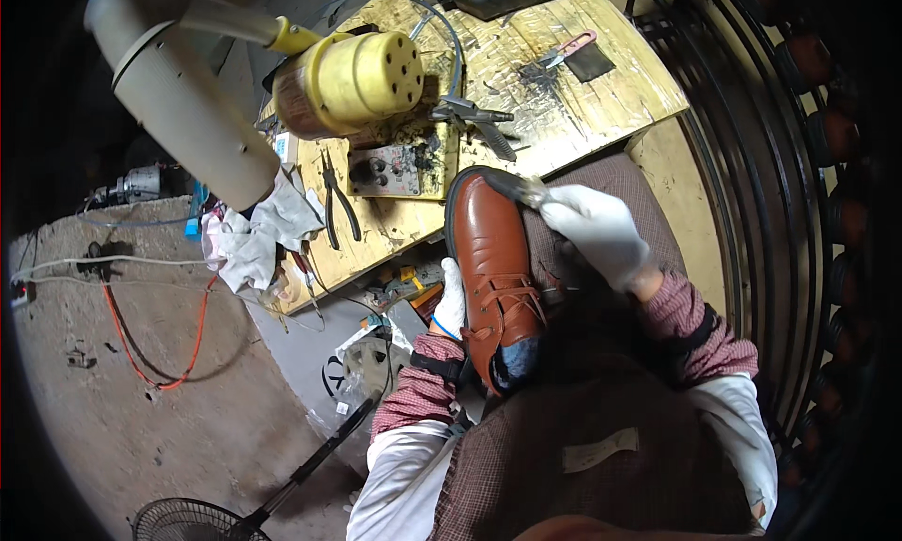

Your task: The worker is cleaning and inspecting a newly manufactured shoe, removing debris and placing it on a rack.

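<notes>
A brown leather lace-up shoe [492,245] with a black sole lies over my lap, its toe pointing away toward the bench. My left hand [451,301], in a white glove, grips the shoe along its left side; most of its fingers are hidden beneath the shoe. Gloved in white too, my right hand [592,226] is closed around a small brush-like tool [532,192]. The tool's dark end meets the toe at the sole's edge. Dark blue material [515,360] shows inside the shoe's opening.
On the wooden bench [620,99] are pliers [338,198], pink-handled snips [571,47], a control box [387,172] and crumpled rags [272,226]. A yellow-and-grey heat-gun-like device [352,85] overhangs it. Black metal racks [752,193] stand right; a fan [193,520] stands lower left.
</notes>
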